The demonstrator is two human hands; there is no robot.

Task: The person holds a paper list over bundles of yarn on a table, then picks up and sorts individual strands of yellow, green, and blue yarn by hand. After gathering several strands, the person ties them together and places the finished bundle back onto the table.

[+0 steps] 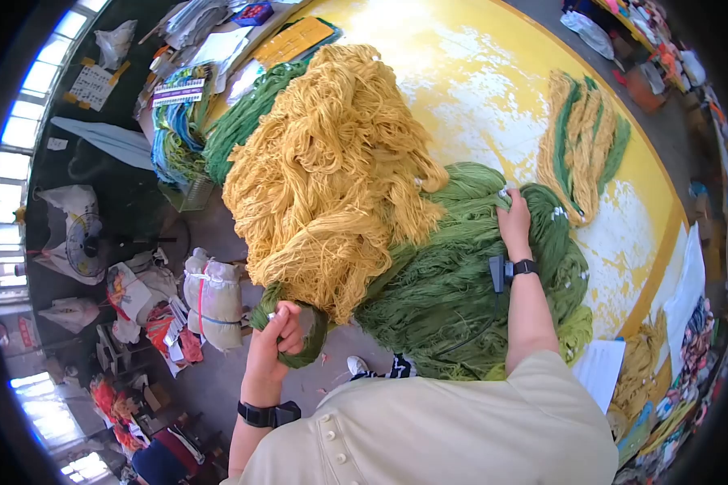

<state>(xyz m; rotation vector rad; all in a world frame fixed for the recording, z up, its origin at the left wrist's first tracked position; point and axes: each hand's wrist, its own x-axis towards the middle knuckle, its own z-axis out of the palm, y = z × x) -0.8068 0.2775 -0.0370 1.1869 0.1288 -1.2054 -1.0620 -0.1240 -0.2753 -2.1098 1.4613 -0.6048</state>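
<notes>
My left hand (272, 349) is closed round a looped dark green yarn skein (306, 346), held near the table's front edge. My right hand (515, 225) reaches onto a large heap of green yarn skeins (453, 291), its fingers closed on the strands beside a white tie (505, 192). Small white ties show elsewhere on the heap. Left of it, partly overlapping, rises a big tangled mound of mustard-yellow yarn (332, 170). Each wrist wears a black band, and a small device with a cable sits at the right one.
Mustard and green skeins (578, 145) lie at the right of the worn yellow table (477, 73). More green yarn (251, 113) and blue-green yarn (174, 137) are at the back left. A wrapped bundle (213, 299) and a fan (85, 242) stand left. Paper (598, 372) lies at front right.
</notes>
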